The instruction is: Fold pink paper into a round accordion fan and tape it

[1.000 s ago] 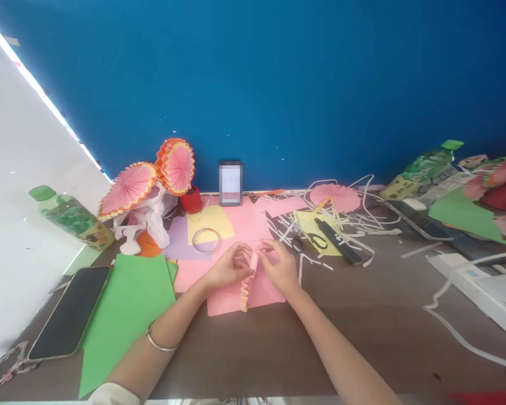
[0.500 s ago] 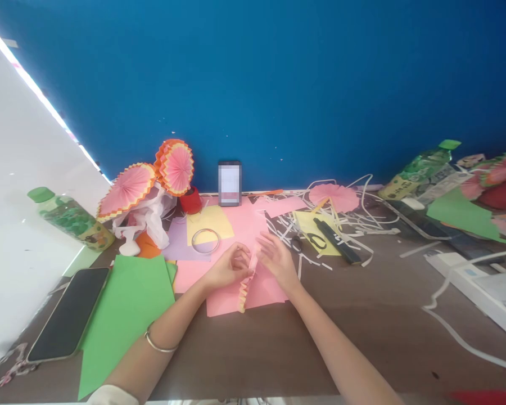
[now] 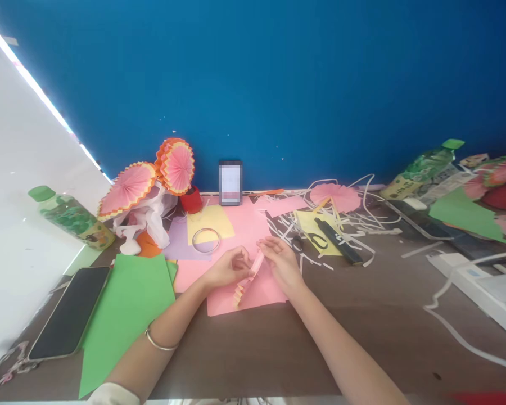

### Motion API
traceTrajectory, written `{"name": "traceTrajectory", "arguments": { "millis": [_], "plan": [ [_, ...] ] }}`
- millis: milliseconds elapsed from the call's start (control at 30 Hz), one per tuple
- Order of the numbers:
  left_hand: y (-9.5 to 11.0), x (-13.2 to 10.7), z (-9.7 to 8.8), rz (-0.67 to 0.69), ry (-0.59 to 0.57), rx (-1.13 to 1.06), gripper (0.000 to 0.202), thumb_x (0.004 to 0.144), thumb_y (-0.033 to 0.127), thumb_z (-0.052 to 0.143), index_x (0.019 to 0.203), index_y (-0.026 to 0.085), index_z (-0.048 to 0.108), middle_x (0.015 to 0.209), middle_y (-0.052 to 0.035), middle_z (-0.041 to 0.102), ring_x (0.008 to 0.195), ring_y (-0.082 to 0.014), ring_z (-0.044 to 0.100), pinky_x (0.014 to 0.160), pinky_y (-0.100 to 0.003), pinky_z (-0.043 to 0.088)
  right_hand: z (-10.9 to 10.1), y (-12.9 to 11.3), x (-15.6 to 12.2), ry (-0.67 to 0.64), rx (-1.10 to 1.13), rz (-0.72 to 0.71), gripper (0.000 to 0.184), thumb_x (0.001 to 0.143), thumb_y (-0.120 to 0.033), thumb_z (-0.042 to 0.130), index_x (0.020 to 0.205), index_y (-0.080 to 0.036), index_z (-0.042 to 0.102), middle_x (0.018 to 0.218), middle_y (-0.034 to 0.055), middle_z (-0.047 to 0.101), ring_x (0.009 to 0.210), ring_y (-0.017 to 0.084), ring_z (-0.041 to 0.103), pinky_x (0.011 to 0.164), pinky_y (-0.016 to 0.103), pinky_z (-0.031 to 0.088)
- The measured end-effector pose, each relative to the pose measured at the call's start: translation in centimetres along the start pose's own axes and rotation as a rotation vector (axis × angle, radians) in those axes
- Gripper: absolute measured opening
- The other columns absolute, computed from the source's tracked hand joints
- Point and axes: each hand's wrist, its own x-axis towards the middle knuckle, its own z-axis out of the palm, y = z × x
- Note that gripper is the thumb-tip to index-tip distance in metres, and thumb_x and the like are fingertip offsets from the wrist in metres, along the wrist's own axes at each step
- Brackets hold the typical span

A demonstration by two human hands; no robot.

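My left hand point(image 3: 228, 268) and my right hand point(image 3: 281, 261) meet over a pink sheet point(image 3: 257, 292) on the brown desk point(image 3: 278, 349). Between them stands a pleated pink paper strip with an orange edge point(image 3: 248, 279), tilted to the right. Both hands pinch its upper end with curled fingers. Its lower end fans out near the sheet. A thin bangle point(image 3: 160, 344) sits on my left forearm.
Green paper point(image 3: 126, 315) and a dark phone point(image 3: 69, 312) lie at the left, with a bottle point(image 3: 71, 218) behind. Finished pink fans point(image 3: 152, 177), a tape ring point(image 3: 206, 240), an upright phone point(image 3: 230, 183), scissors point(image 3: 316, 241) and white paper strips point(image 3: 354, 225) fill the back.
The pleated strip has tipped from nearly upright to leaning right. My right hand opened briefly, then closed on the strip's top again. My left hand barely moved.
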Motion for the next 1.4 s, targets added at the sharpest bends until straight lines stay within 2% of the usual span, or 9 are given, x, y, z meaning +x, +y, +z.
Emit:
{"name": "traceTrajectory", "arguments": {
  "millis": [133,233,367,467,567,733,933,1133,1400],
  "plan": [
    [-0.2,0.0,-0.3,0.041,-0.019,0.116,0.022,0.067,0.031,0.068,0.068,0.012,0.057,0.077,-0.0032,0.055,0.067,-0.0113,0.058,0.062,-0.024,0.046,0.1,0.0,-0.1,0.054,-0.046,-0.031,0.037,0.051,-0.023,0.079,0.082,-0.018,0.058,0.080,0.0024,0.067,0.084,0.018,0.064,0.083,0.033,0.049],
    [-0.2,0.0,-0.4,0.054,-0.039,0.144,0.019,0.068,0.029,0.068,0.078,0.013,0.066,0.088,-0.0056,0.054,0.071,-0.0121,0.058,0.067,-0.026,0.047,0.1,-0.3,-0.3,0.068,-0.192,-0.125,0.030,0.061,-0.030,0.073,0.083,-0.017,0.058,0.082,0.0050,0.067,0.082,0.019,0.064,0.082,0.035,0.049],
    [-0.1,0.0,-0.3,0.121,0.041,0.172,0.017,0.073,0.028,0.063,0.083,0.015,0.067,0.089,-0.0062,0.055,0.075,-0.0129,0.057,0.072,-0.028,0.047,0.0,-1.0,-0.8,0.079,-0.514,-0.410,0.022,0.081,-0.036,0.051,0.092,-0.018,0.058,0.096,0.0089,0.064,0.092,0.020,0.061,0.082,0.038,0.049],
    [-0.2,0.1,-0.5,0.187,0.108,0.185,0.019,0.075,0.029,0.061,0.087,0.015,0.067,0.088,-0.0067,0.057,0.081,-0.0149,0.057,0.077,-0.029,0.045,0.0,-1.3,-1.3,-0.054,-0.793,-0.720,0.011,0.081,-0.026,0.053,0.086,-0.020,0.061,0.090,0.0065,0.063,0.090,0.019,0.059,0.082,0.037,0.048],
    [-0.6,0.4,-0.7,0.225,0.145,0.135,0.022,0.075,0.029,0.062,0.092,0.015,0.065,0.093,-0.0075,0.058,0.089,-0.0174,0.057,0.083,-0.031,0.044,0.1,-1.1,-1.6,-0.269,-0.938,-0.885,0.010,0.080,-0.019,0.053,0.081,-0.021,0.063,0.082,0.0049,0.062,0.083,0.017,0.059,0.077,0.035,0.050],
    [-0.9,0.6,-0.6,0.190,0.124,-0.024,0.027,0.074,0.028,0.063,0.096,0.016,0.058,0.098,-0.0069,0.057,0.087,-0.0168,0.059,0.083,-0.034,0.045,-0.1,-0.7,-1.5,-0.308,-0.970,-0.919,0.014,0.082,-0.017,0.052,0.086,-0.022,0.064,0.090,0.0056,0.064,0.087,0.018,0.060,0.077,0.035,0.052],
    [-0.5,0.6,-0.3,0.281,0.264,-0.006,0.023,0.071,0.026,0.065,0.087,0.018,0.051,0.093,-0.0029,0.051,0.088,-0.0138,0.054,0.082,-0.030,0.044,-0.8,-0.7,-1.0,-0.410,-1.050,-0.913,0.019,0.086,-0.020,0.047,0.093,-0.022,0.064,0.100,0.0060,0.065,0.095,0.019,0.059,0.081,0.039,0.052],
    [-0.6,0.6,-0.3,0.271,0.245,-0.009,0.022,0.073,0.023,0.063,0.086,0.018,0.045,0.089,-0.0021,0.049,0.084,-0.0125,0.054,0.073,-0.026,0.045,-0.7,-1.4,-1.2,-0.491,-1.223,-1.089,0.022,0.087,-0.014,0.043,0.097,-0.018,0.061,0.100,0.0092,0.066,0.094,0.021,0.059,0.079,0.039,0.051],
    [-0.5,0.3,-0.1,0.191,0.206,0.029,0.026,0.073,0.023,0.061,0.090,0.018,0.042,0.087,-0.0017,0.053,0.070,-0.0094,0.057,0.067,-0.024,0.044,-0.4,-2.2,-1.4,-0.566,-1.421,-1.191,0.025,0.084,-0.005,0.040,0.095,-0.011,0.061,0.091,0.0123,0.067,0.082,0.020,0.061,0.071,0.036,0.051]
  ]
}}
